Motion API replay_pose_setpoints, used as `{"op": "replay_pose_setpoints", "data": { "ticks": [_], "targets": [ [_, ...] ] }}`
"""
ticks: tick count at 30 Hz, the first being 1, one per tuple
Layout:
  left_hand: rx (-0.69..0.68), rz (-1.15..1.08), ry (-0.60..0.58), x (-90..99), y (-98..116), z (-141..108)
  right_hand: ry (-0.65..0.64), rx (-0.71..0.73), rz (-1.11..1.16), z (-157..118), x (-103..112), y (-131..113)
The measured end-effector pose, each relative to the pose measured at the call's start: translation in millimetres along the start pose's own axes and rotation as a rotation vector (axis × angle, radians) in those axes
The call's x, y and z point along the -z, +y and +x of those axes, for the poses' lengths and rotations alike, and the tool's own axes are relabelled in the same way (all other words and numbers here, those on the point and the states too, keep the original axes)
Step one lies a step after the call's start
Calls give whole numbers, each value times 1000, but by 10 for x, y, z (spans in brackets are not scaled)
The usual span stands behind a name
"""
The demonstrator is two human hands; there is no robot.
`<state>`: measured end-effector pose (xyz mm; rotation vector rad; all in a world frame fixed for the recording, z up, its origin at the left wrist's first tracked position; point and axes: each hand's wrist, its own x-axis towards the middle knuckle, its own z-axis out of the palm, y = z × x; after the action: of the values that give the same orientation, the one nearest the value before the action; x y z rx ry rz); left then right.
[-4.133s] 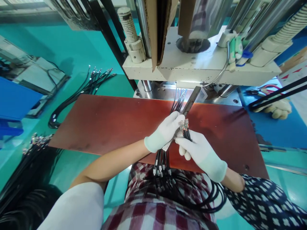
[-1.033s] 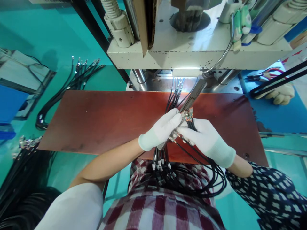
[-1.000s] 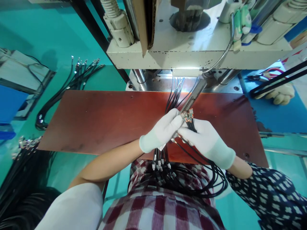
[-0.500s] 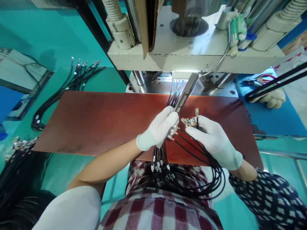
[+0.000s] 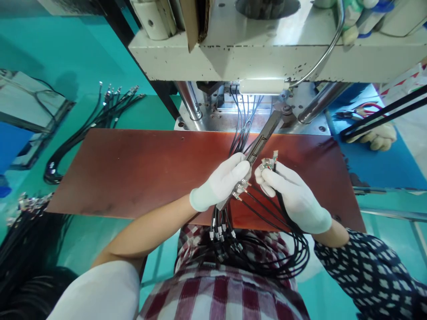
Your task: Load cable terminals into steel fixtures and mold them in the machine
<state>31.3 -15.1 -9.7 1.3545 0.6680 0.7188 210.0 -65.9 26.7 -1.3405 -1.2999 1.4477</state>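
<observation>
White-gloved hands (image 5: pixel 221 181) — plaid garment (image 5: pixel 213 293) (maroon)

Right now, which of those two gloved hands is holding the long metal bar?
The left hand: it is closed around the metal bar, whereas the right hand holds metal-tipped black cables instead.

Machine (image 5: pixel 230 64) behind board (image 5: pixel 140 171), metal bar (image 5: pixel 259 144) above board, cables (image 5: pixel 30 240) left, glove (image 5: pixel 380 138) right

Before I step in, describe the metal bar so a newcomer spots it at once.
Find the reddish-brown board in front of the white machine. Over it, the left hand grips the metal bar, slanting toward the machine. Unlike the black cables nearby, it is straight and grey.
</observation>
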Motion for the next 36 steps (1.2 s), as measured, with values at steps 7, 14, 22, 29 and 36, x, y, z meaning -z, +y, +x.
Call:
{"op": "replay_pose_setpoints", "data": {
  "ticks": [7,14,22,29,36],
  "targets": [
    [41,-23,27,-1,-32,9,-89,-98,44,29,41,-24],
    [37,-22,21,18,-43,14,-261,-132,49,90,204,22],
    [55,9,40,4,-43,15,95,-122,-208,75,-4,-88],
    [-4,195,45,-44,-19,-24,174,-37,-350,67,-113,-28],
    [-70,383,71,-35,-12,-37,149,-32,-317,16,-107,19]
  ]
}}
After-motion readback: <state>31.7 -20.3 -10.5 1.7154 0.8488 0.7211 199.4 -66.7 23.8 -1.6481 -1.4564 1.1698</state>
